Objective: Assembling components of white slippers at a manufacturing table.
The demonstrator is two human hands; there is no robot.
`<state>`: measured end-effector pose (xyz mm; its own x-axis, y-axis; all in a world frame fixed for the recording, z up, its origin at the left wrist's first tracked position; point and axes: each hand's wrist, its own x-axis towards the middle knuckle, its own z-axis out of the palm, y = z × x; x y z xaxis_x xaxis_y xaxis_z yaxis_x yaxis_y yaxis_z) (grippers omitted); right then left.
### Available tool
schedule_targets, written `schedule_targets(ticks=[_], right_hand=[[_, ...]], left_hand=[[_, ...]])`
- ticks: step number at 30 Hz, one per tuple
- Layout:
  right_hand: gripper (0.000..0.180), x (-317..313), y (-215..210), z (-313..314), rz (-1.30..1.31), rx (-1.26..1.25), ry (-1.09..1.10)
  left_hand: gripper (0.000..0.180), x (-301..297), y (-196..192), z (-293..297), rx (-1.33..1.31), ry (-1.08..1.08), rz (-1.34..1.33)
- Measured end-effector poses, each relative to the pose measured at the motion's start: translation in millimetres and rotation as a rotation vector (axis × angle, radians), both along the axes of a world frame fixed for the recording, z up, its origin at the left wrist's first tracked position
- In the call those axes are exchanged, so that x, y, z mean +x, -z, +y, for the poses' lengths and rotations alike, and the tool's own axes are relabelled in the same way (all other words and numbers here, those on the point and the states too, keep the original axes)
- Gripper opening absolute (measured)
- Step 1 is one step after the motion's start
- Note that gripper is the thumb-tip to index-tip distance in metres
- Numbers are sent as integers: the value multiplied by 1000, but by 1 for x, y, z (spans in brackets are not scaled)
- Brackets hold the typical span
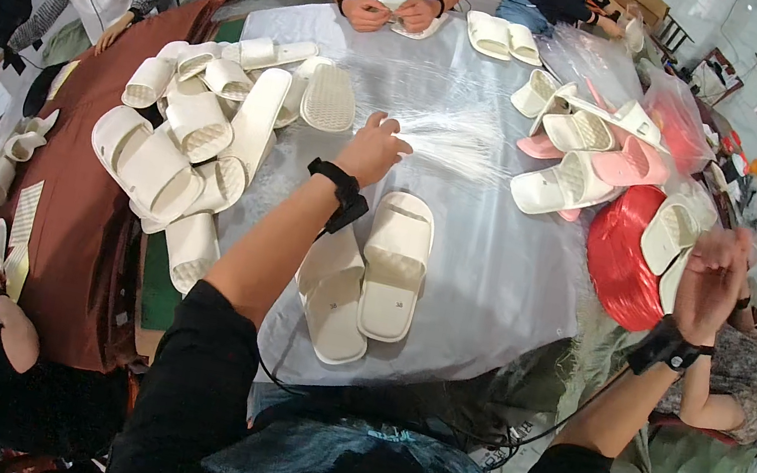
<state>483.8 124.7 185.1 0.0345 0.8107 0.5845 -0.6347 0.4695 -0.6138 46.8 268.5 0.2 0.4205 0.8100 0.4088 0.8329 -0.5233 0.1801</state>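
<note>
On the grey plastic-covered table (491, 287), seen from the head camera, the person's left hand (372, 147) reaches forward with a black wrist strap (342, 192) on the forearm. Its fingers are curled together onto a fan of thin clear plastic strands (451, 138) that spreads to the right across the sheet; the hand touches the near end of the fan, though whether it truly pinches the strands cannot be told. Just below that wrist lies a pair of cream slippers (369, 280), side by side and soles down, the left one partly under the forearm.

The right hand (711, 280) is raised off to the right, well apart from the table's middle, blurred, fingers bent loosely; nothing can be made out in it, and whether it grips anything cannot be told. It hangs in front of a red bundle (620, 259) at the table's right edge.

To the left sits a heap of cream slippers (200, 129), spilling toward a brown cloth (81, 255). At the upper right is a mixed pile of white and pink slippers (589, 147). Across the table another person's hands (393, 11) hold a slipper, with one more pair (503, 38) lying beside them.
</note>
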Motion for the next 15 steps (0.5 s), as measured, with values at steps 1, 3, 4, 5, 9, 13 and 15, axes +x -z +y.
schedule_targets(ticks=[1, 3, 4, 5, 9, 13, 15], right_hand=[[23, -12, 4, 0, -21, -24, 59], [20, -26, 9, -6, -39, -59, 90], [19, -40, 11, -7, 33, -112, 172], [18, -50, 11, -8, -18, -77, 153], [20, -73, 10, -11, -58, 22, 70], [23, -50, -14, -65, 154, 187, 118], [23, -49, -38, -109, 289, 261, 561]], left_hand=[[24, -3, -12, -11, 6, -8, -24], [26, 9, -33, -30, -7, 42, -96], [29, 9, -44, -42, -16, 70, -156], [30, 9, -48, -53, -28, 103, -206], [29, 4, -87, -122, -279, 299, -414], [32, -7, -92, -192, -321, 316, -489], [34, -11, -81, -215, -306, 330, -509]])
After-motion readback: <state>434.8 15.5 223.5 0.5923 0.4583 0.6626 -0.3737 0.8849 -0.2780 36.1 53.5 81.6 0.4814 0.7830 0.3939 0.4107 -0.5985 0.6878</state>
